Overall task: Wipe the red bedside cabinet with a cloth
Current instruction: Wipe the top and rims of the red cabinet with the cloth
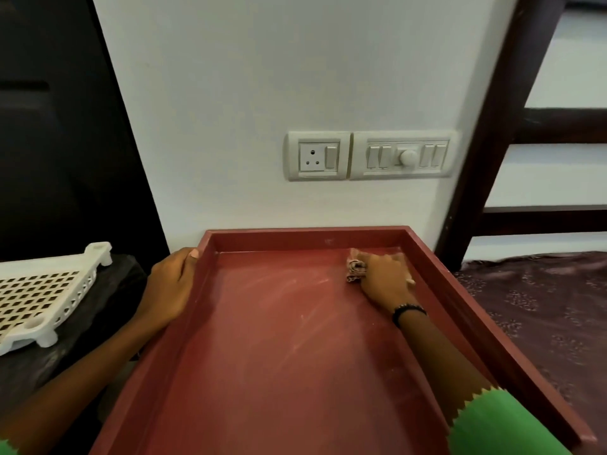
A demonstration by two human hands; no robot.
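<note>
Wiping mid-task, recessed cabinet top.
We see the red bedside cabinet (279, 339) nearest, dusty streaks across it; left hand (170, 284) clasps its left rim, right hand (384, 277) presses a bunched cloth (355, 270) at the far right corner. We judge the cloth soft, light, best palmed flat.

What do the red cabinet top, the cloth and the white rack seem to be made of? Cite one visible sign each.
Red cabinet top: probably painted wood, matte, with pale dusty streaks.
Cloth: soft woven fabric, crumpled in folds under the right hand.
White rack: moulded plastic, going by its uniform lattice holes and rounded feet.
</note>
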